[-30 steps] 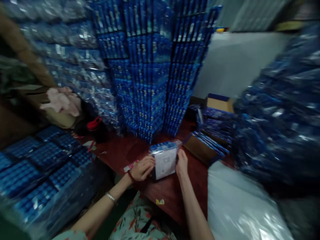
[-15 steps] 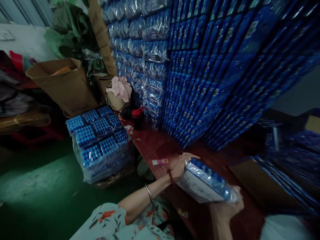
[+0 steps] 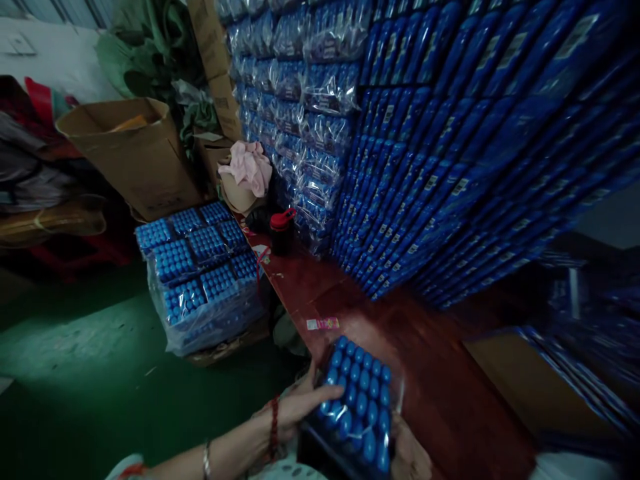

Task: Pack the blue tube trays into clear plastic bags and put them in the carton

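A clear-wrapped pack of blue round-topped bottles (image 3: 356, 393) is tilted over the near edge of the dark red table (image 3: 425, 360), its rows of blue tops facing up. My left hand (image 3: 305, 407) grips the pack's left side, thumb lying across the tops and the other fingers partly hidden behind it. On the lower right side of the pack, my right hand (image 3: 409, 453) holds on, with its fingers mostly hidden by the pack and the frame edge. Beyond the pack a small pink-and-white packet (image 3: 323, 324) lies on the table.
A tall wall of blue wrapped packs (image 3: 400, 167) stands along the table's back. A red-lidded black bottle (image 3: 281, 233) sits near the corner. Left, a bagged stack of similar packs (image 3: 205, 280) rests low by an open carton (image 3: 130, 160). A cardboard box (image 3: 530, 380) is at right.
Both hands have brought the pack left and nearer to me. It has turned from showing its flat pale side to showing the blue tops. The camera view has shifted slightly.
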A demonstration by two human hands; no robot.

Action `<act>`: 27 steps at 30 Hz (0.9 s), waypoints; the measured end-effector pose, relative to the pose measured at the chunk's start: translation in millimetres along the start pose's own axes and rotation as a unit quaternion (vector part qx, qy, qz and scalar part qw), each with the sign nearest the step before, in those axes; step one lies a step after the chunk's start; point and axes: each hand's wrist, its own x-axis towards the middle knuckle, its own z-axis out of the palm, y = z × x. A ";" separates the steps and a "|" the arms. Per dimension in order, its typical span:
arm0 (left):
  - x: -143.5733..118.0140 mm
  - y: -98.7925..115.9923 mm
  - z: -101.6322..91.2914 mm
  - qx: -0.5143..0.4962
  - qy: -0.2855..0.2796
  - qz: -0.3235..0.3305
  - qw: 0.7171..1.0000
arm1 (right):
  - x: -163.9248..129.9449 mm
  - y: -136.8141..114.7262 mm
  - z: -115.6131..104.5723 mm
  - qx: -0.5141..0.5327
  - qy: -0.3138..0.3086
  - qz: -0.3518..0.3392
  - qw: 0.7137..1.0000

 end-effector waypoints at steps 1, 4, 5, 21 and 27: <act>-8.0 -3.7 -6.6 -0.040 -0.014 -0.029 0.999 | -6.1 -1.8 10.0 0.024 0.026 -0.012 0.999; -20.7 -6.2 -24.2 -0.103 0.001 -0.028 0.994 | -8.5 -7.4 42.5 0.094 0.083 -0.005 0.992; -22.9 -4.8 -30.6 -0.119 0.009 -0.013 0.993 | -3.7 -9.1 51.6 0.105 0.083 0.009 0.991; -39.3 145.0 -255.8 -0.086 0.400 0.271 0.871 | -8.3 -27.8 194.3 -0.038 -0.399 -0.158 0.903; 10.0 195.7 -300.5 -0.084 0.358 0.289 0.884 | 71.1 -33.8 327.0 -0.003 -0.312 0.078 0.947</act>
